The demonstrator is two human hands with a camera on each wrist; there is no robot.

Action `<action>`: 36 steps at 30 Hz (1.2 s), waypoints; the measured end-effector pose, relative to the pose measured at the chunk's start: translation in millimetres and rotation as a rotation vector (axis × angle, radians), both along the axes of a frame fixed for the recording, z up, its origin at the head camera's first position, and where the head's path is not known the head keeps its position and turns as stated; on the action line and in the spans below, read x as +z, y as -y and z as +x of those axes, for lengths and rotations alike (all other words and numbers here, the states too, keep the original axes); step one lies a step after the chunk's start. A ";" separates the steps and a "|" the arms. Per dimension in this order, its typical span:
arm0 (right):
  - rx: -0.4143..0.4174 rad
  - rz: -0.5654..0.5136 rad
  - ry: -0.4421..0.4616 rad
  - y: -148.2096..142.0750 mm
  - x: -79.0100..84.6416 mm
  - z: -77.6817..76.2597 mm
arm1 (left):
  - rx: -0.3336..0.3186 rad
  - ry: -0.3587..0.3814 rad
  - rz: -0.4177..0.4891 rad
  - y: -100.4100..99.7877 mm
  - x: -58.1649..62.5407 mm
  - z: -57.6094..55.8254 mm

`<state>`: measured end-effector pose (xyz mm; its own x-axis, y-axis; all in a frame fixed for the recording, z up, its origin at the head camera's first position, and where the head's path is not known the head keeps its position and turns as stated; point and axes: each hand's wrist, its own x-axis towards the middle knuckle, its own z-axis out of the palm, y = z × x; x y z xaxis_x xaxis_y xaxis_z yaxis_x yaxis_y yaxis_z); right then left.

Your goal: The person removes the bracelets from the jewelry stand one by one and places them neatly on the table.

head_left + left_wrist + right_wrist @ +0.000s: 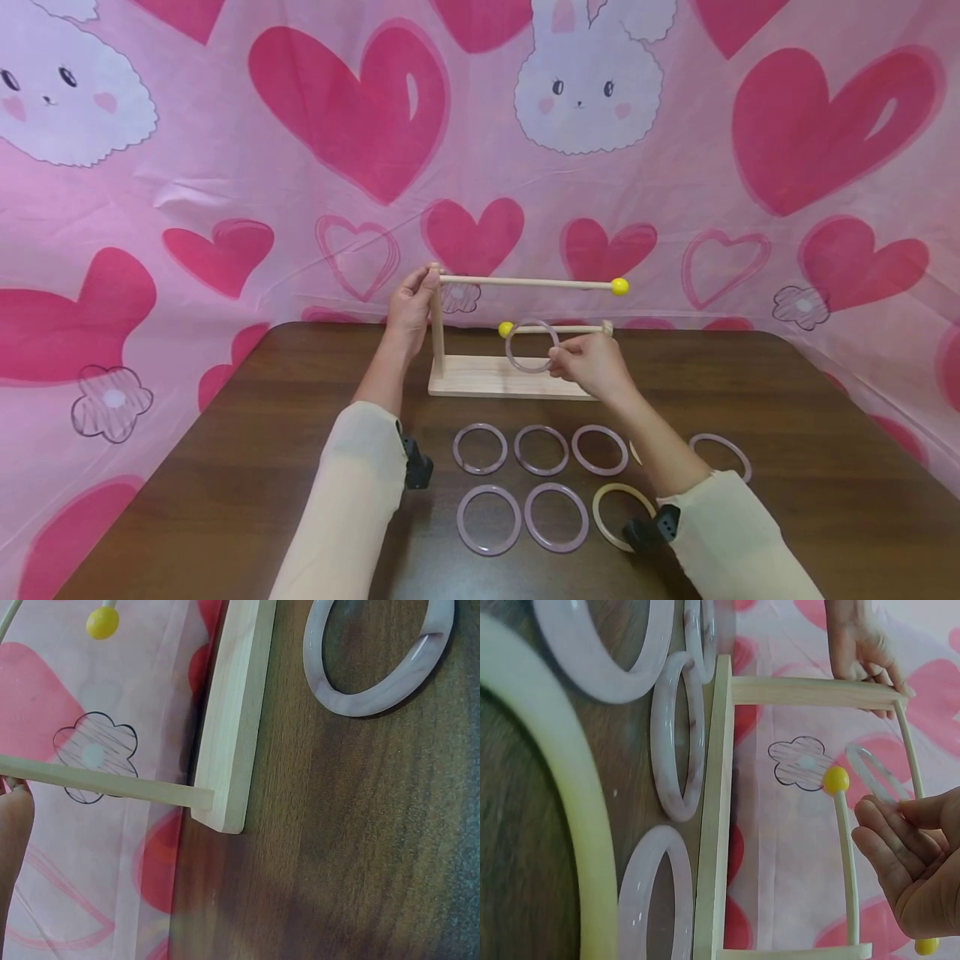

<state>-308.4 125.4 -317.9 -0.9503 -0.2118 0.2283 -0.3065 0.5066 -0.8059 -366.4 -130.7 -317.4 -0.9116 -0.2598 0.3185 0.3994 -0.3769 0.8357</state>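
Note:
My left hand (409, 312) grips the top of the left post of a light wooden bangle stand (495, 380); its fingers curl round the post in the right wrist view. Between thumb and fingertips, my right hand (596, 364) pinches a pale lilac bangle (509, 348), raised in front of the stand. In the head view the bangle overlaps the lower rod (573, 329) near its yellow end ball (506, 330). The right wrist view shows it beside that ball (836, 780). Above runs the upper rod (525, 283), tipped with another yellow ball (619, 287).
On the brown table (300, 467), bangles lie in two rows before the stand, several lilac (457, 517) and a yellowish one (597, 510). My right forearm partly covers another yellowish bangle. A lilac bangle (742, 458) lies farther right. Behind hangs a pink heart-patterned cloth (480, 167).

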 end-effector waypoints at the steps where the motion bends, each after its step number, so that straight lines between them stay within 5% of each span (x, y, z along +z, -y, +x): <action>1: -0.003 0.002 0.003 -1.5 -0.3 -0.1 | -0.001 -0.008 0.000 -0.1 -0.7 -0.2; 36: -0.071 -0.008 0.024 -35.8 -1.4 4.2 | -0.020 -0.006 0.034 -1.3 1.1 0.1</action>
